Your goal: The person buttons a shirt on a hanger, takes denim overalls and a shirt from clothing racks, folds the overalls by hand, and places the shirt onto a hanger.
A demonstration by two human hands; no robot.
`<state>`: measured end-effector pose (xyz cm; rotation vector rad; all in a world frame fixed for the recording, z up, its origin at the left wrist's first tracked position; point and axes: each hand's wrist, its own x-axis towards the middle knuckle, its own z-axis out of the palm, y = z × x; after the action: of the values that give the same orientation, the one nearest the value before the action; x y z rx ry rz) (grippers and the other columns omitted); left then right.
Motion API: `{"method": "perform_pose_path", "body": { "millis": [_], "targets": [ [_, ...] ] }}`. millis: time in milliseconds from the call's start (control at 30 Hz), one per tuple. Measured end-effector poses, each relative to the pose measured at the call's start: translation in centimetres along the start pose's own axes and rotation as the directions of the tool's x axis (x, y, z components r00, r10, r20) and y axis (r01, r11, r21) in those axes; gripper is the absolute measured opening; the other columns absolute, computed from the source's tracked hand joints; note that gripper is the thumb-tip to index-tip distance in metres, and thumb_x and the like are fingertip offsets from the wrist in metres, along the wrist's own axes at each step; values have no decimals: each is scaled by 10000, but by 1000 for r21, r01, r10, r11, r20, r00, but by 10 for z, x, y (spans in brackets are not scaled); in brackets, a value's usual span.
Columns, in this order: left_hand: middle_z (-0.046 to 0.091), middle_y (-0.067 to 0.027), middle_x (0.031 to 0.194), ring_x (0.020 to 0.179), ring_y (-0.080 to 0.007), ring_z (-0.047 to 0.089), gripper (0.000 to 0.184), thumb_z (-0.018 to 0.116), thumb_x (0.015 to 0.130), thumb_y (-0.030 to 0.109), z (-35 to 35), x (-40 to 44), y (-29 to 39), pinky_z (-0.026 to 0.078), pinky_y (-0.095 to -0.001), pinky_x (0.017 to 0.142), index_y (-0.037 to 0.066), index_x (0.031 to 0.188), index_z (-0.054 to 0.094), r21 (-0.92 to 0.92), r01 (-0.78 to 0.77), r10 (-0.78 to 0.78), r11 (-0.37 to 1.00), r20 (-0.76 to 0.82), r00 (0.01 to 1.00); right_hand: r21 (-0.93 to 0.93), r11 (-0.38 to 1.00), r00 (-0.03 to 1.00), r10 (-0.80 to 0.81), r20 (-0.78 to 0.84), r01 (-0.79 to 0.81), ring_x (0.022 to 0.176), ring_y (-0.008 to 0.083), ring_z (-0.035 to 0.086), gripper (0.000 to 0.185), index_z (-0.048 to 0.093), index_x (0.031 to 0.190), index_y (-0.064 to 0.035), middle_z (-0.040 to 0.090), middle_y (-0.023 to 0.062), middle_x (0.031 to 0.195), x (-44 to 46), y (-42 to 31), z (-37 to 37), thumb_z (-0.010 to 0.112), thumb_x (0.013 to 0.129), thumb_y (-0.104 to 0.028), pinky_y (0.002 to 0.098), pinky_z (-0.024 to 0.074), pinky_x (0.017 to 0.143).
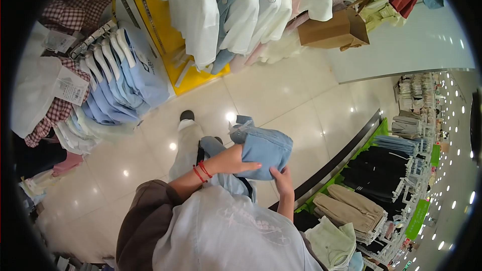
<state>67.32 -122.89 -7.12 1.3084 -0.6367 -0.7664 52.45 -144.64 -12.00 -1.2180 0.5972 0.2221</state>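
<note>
Folded light-blue denim garment [267, 151]

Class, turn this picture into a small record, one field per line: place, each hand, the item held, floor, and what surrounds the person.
Place: clothing shop
Left hand: gripping the folded garment; red bands at the wrist
Right hand: gripping its lower edge
Item held: blue denim-like garment, exact type unclear
Floor: pale, shiny tiles
Left side: light-blue clothes on hangers
Right side: folded beige clothes
</note>
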Motion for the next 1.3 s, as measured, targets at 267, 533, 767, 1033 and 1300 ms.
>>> {"method": "perform_pose_path", "body": {
  "millis": [267, 533, 767, 1033, 1300],
  "targets": [
    [521, -154, 1127, 1034, -278, 498, 266, 646, 752, 189, 4, -9, -7, 340, -412, 916, 16, 950, 606, 486, 207, 26, 849, -430, 903, -772, 518, 777, -628, -50, 369, 1284, 297, 234, 365, 591, 1008, -34, 247, 162, 1391, -5, -57, 29, 714, 674, -117, 426, 231, 1019],
    [563, -192, 1048, 1002, -310, 533, 246, 566, 820, 231, -28, -4, 68, 252, -464, 1017, 16, 930, 611, 149, -348, 339, 926, 86, 937, -576, 498, 589, -808, -35, 649, 1091, 362, 487, 325, 576, 889, 62, 581, 203, 960, -54, -118, 56, 615, 740, -224, 529, 224, 1022],
    [545, -130, 1141, 1038, -215, 531, 526, 292, 929, 449, -29, 45, 29, 296, -397, 1009, 14, 1137, 501, -473, 33, 183, 881, 403, 897, -383, 651, 558, -759, -336, 655, 921, 184, 534, 324, 451, 1129, 24, 553, 115, 991, -65, -130, 74, 446, 912, -216, 317, 414, 861],
    [332, -89, 1354, 1244, -156, 311, 743, 464, 846, 513, 8, 29, -41, 284, -320, 1012, 17, 1355, 247, -685, 491, -81, 538, 539, 839, 30, 888, 744, -366, -559, 460, 956, 185, 535, 363, 446, 1156, 29, 551, 112, 1055, 11, -157, 21, 512, 889, -207, 307, 434, 836],
    [614, -36, 901, 784, -90, 527, 334, 535, 883, 246, 20, 39, -22, 440, -248, 714, -50, 1038, 549, -242, 205, -201, 948, 42, 979, 69, 917, 841, -326, -432, 392, 955, 238, 553, 478, 418, 1157, 70, 533, 157, 1083, 16, -131, -11, 648, 780, -112, 342, 452, 840]
  ]
}}
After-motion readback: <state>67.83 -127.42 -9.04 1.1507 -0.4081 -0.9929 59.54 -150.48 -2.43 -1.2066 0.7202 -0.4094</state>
